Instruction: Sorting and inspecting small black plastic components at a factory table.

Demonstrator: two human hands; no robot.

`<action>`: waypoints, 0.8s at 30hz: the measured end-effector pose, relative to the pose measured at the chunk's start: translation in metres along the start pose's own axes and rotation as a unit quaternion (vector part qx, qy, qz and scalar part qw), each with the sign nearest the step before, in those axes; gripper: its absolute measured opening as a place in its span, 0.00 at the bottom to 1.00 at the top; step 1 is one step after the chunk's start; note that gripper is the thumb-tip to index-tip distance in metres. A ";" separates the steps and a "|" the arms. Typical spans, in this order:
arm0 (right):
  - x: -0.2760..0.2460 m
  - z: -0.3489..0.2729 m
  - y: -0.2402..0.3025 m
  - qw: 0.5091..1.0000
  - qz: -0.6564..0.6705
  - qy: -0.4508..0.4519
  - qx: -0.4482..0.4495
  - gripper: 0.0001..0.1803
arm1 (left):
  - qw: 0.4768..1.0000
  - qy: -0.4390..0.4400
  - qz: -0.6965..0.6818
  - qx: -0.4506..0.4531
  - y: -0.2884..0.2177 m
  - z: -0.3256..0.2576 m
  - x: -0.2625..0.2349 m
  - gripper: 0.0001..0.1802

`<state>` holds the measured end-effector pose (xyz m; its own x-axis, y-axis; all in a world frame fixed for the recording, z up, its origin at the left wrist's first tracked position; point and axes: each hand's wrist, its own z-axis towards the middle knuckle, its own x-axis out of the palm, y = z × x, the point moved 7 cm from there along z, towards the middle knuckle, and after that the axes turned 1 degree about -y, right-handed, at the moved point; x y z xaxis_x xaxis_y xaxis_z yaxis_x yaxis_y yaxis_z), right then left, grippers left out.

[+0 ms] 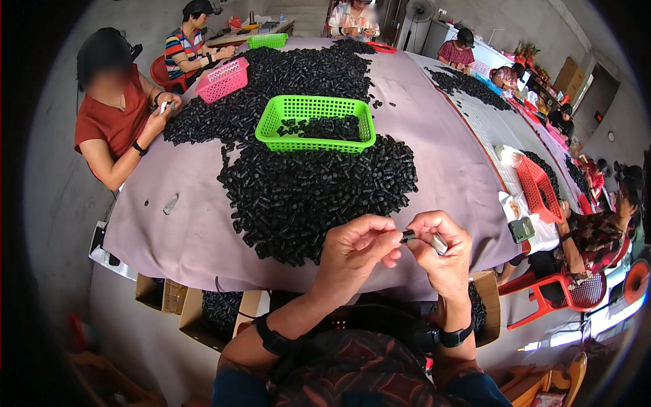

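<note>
Above the near edge of the table, both my hands are raised close together. My left hand (359, 252) is closed, its thumb and fingers pinching a small black cylindrical part (407, 235). My right hand (444, 254) is closed around a short silver-grey tool (439, 243); its working end is hidden by the fingers. The right thumb is close to the black part, and I cannot tell whether it touches it. Just beyond my hands spreads a large heap of similar black parts (312, 190). A green basket (315, 144) with some black parts inside rests on the heap.
A pink basket (222, 81) and another green basket (267, 41) stand farther off. On the cloth-covered table (447, 136) at left lies a small greyish tool (171, 204). A person in red (112, 115) sits left; others work farther away. Cardboard boxes (196, 319) stand below the edge.
</note>
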<state>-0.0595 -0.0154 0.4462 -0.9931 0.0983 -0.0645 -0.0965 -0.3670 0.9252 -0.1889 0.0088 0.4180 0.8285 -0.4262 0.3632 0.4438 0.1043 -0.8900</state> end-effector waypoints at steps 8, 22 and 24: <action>0.006 -0.006 0.006 0.996 0.053 0.045 -0.060 0.12 | 0.989 -0.034 -0.120 -0.081 0.007 -0.010 0.002 0.07; -0.001 -0.002 -0.005 0.993 0.115 -0.008 0.000 0.11 | 0.985 0.002 -0.137 -0.102 0.004 -0.011 0.009 0.07; 0.000 -0.002 -0.006 0.993 0.118 -0.012 0.001 0.11 | 0.985 0.004 -0.135 -0.105 0.004 -0.011 0.010 0.07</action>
<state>-0.0588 -0.0145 0.4396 -0.9860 0.0313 0.1637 0.1397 -0.3803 0.9142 -0.1827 -0.0047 0.4154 0.6873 -0.4205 0.5923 0.5657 -0.2015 -0.7996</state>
